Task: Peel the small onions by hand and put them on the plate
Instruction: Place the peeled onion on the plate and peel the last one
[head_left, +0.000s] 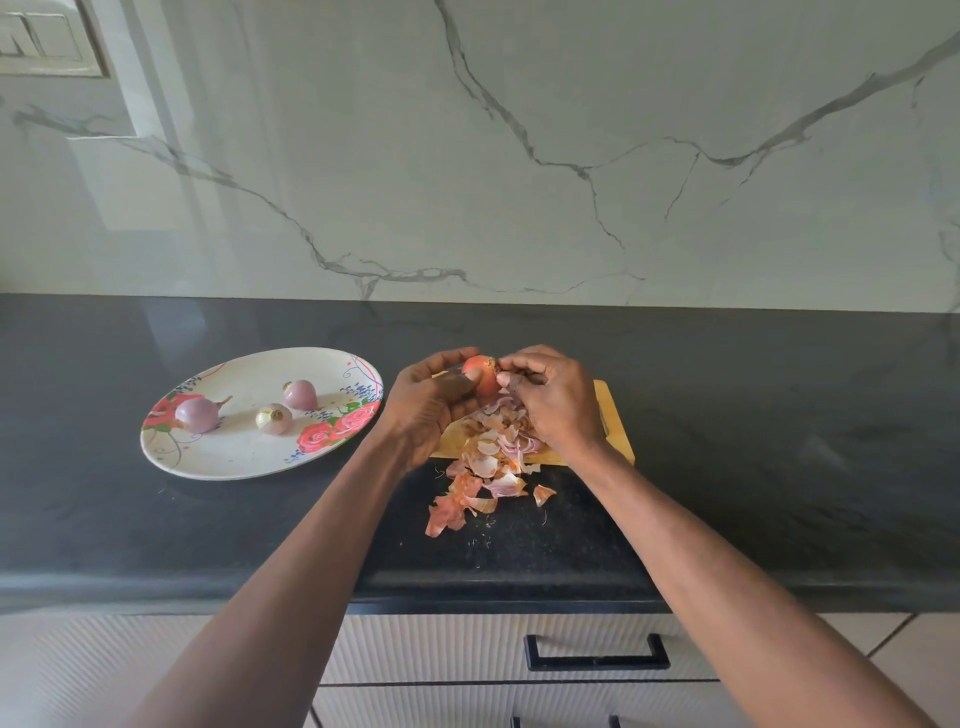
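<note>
Toward the counter's left end, three peeled onions (197, 414) are lying on the plate (218, 457). Right of it, the left hand (423, 402) is gripping an unpeeled onion (480, 373); the right hand (550, 397) is pinching its skin, hiding part of the board (615, 436).

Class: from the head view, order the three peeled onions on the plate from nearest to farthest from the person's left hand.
1. Round purple peeled onion, plate's far right, nearest the left hand.
2. Pale peeled onion, plate's middle.
3. Stemmed purple peeled onion, plate's left.
</note>
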